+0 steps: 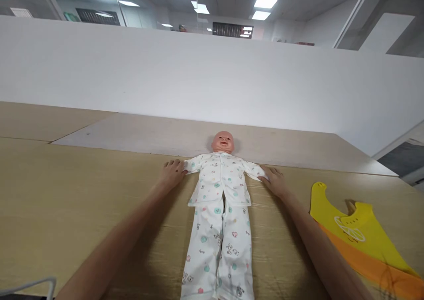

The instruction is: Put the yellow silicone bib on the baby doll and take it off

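Bare L grip (172,173) & R grip (274,181), bare forearms (122,236) tapered twd wrists (161,187)

The head camera looks down across the table (82,194).

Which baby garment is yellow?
The flat yellow and orange bib, lying apart at the picture's right; the printed cloth top and printed cloth trousers are mainly white.

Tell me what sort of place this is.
Probably an indoor workroom, perhaps an office or classroom: ceiling lights show in the glass, and a doll lies on a wooden table.
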### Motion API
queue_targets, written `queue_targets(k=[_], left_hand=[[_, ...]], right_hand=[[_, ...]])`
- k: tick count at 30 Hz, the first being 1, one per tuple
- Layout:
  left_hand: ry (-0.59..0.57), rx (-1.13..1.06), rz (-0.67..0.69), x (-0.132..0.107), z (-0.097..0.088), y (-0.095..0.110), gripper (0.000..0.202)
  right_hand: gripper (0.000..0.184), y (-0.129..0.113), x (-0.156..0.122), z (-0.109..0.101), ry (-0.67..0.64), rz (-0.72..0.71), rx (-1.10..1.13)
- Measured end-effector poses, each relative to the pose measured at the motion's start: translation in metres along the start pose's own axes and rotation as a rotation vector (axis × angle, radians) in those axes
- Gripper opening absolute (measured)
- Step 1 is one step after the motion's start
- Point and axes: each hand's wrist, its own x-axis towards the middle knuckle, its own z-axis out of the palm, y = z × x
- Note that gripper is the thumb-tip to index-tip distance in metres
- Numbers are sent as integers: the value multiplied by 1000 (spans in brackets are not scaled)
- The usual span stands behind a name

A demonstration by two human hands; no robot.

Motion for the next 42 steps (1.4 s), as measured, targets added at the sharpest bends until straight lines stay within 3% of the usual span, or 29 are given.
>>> queue_targets(k=[5, 11, 15, 19, 22, 25, 31, 42], left_hand=[[82, -28, 81, 14, 14, -23, 25], [269, -67, 69, 14, 31, -28, 24], [349, -118, 9, 2, 22, -12, 18], [237, -371, -10, -16, 8, 24, 18], [119, -684, -145, -28, 1, 52, 28], [23, -780, -183, -33, -1, 69, 44], [-23, -852, -179, -31, 8, 75, 52], [34, -873, -127, -24, 9, 76, 50]], right_hand=[[45, 21, 13, 6, 65, -35, -13], [45, 13, 19, 15, 169, 14, -31], [48, -8, 11, 9, 289, 37, -59], [39, -45, -1, -3, 384, 31, 91], [39, -75, -7, -4, 307, 128, 408], [48, -96, -10, -2, 126, 247, 611], [59, -113, -8, -1, -21, 264, 727], [60, -116, 4, 2, 0, 193, 669]])
